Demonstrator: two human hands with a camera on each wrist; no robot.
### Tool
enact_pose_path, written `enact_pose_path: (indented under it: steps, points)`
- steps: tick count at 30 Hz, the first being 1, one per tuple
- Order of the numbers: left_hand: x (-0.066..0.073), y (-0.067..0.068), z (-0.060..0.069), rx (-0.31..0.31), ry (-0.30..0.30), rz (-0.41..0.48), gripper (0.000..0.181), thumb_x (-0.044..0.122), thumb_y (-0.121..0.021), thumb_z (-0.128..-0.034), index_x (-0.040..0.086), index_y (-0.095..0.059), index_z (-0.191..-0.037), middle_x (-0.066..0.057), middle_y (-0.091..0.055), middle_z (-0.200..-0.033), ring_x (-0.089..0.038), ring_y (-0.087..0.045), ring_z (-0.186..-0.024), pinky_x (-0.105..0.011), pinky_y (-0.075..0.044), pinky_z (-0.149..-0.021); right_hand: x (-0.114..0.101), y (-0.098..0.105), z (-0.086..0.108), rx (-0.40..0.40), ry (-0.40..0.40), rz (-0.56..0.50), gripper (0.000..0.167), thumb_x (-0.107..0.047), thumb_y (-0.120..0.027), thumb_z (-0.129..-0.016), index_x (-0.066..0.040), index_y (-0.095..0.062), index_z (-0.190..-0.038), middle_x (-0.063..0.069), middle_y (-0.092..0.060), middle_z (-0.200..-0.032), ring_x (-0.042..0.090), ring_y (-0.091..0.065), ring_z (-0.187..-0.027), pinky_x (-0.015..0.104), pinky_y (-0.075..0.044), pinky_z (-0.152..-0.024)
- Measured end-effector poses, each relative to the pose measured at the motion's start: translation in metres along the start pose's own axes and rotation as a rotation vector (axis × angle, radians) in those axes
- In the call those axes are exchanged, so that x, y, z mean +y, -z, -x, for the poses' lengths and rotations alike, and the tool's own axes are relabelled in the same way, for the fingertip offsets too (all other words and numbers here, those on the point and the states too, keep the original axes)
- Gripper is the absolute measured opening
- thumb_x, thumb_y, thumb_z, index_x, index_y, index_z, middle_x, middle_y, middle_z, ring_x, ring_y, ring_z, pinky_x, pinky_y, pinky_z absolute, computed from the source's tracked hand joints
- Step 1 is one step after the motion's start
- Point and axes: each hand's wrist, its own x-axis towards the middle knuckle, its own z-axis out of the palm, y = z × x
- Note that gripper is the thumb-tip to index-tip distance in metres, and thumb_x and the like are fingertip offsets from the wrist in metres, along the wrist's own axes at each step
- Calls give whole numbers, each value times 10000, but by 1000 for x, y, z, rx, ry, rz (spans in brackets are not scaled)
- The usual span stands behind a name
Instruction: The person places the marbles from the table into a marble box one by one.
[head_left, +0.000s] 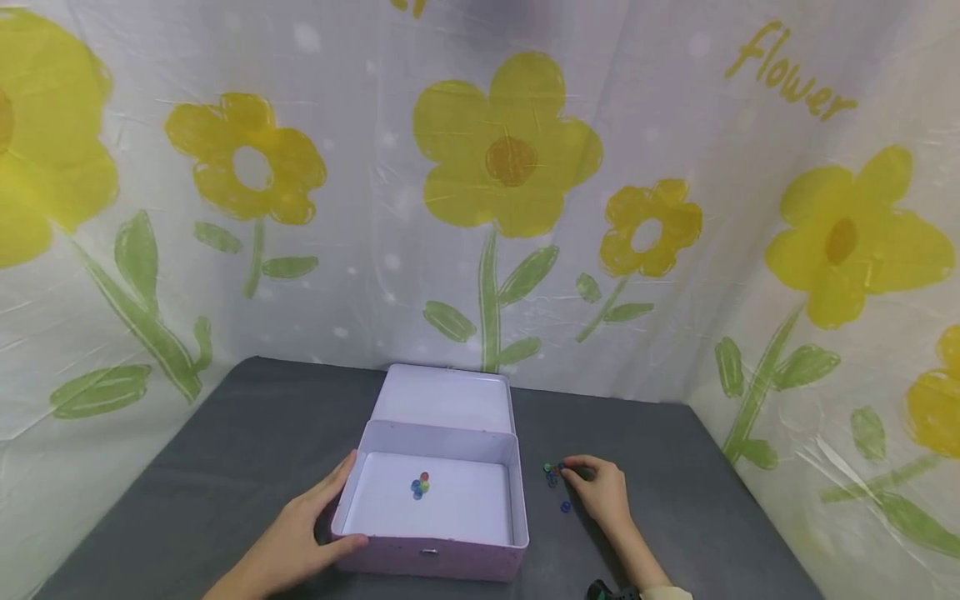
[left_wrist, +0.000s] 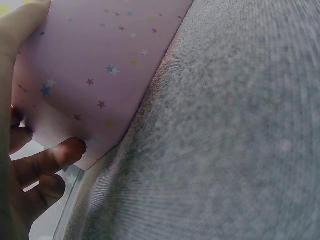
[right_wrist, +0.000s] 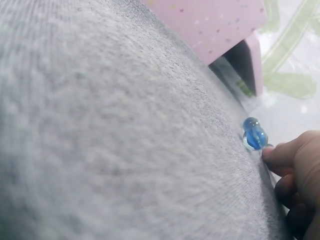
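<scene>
The pink box (head_left: pixel 465 508) lies on the grey cloth (head_left: pixel 660 475), long axis running left to right, clasp (head_left: pixel 428 552) facing the person, lid (head_left: pixel 446 400) folded back. The left hand (head_left: pixel 296 533) grips its left front corner, thumb and fingers wide apart; the right hand's (head_left: pixel 603 493) fingertips nearly meet at marbles (head_left: pixel 552 477) right of it, whether pinching one cannot be told.

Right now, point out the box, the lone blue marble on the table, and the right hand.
Box (head_left: pixel 468 498): head view, bare inside floor.
Lone blue marble (head_left: pixel 566 506): head view, its middle.
Right hand (head_left: pixel 606 493): head view, back of hand.
</scene>
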Motion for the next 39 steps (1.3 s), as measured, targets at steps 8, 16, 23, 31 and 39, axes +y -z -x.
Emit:
enact_pose_path:
  steps: [8, 16, 23, 31, 39]
  points:
    - [-1, 0, -2, 9, -12, -26, 1103, 507, -912, -793, 167, -342, -1674, -196, -475, -1619, -412, -528, -1411, -672, -512, -1009, -3, 2, 1, 7, -6, -7, 102, -67, -846, -886, -76, -834, -987, 91, -819, -997, 394, -739, -1113, 602, -547, -979]
    - [0, 1, 0, 6, -17, -30, 1103, 513, -911, -793, 178, -340, -1676, -129, -465, -1644, -367, -520, -1419, -590, -530, -1035, -10, 13, 5, -5, -63, -79, 134, -78, -854, -881, -74, -830, -1013, 53, -799, -824, 77, -518, -447, 242, -437, -494]
    - [2, 2, -1, -14, 7, 12, 1097, 527, -896, -808, 190, -325, -1682, -164, -438, -1652, -411, -499, -1442, -690, -486, -1034, -19, 27, 1, 12, -58, -125, 132, -90, -827, -916, -70, -824, -1046, 112, -788, -782, 2, -321, -364, 186, -285, -387]
    - [3, 3, -1, -20, 15, 31, 1094, 528, -894, -809, 148, -341, -1673, -202, -432, -1646, -461, -493, -1442, -713, -467, -1039, -36, 45, -2, 63, -4, -137, 134, -111, -823, -931, -86, -824, -1062, 130, -634, -549, 2, -267, -345, 182, -247, -373]
    - [2, 3, -1, -9, 2, -5, 1109, 540, -900, -796, 144, -345, -1671, -178, -442, -1647, -426, -503, -1440, -688, -487, -1035, -56, 38, -1, 49, 80, -195, 128, -89, -837, -909, -85, -828, -1037, -70, -380, -430, -58, -224, -348, 150, -200, -378]
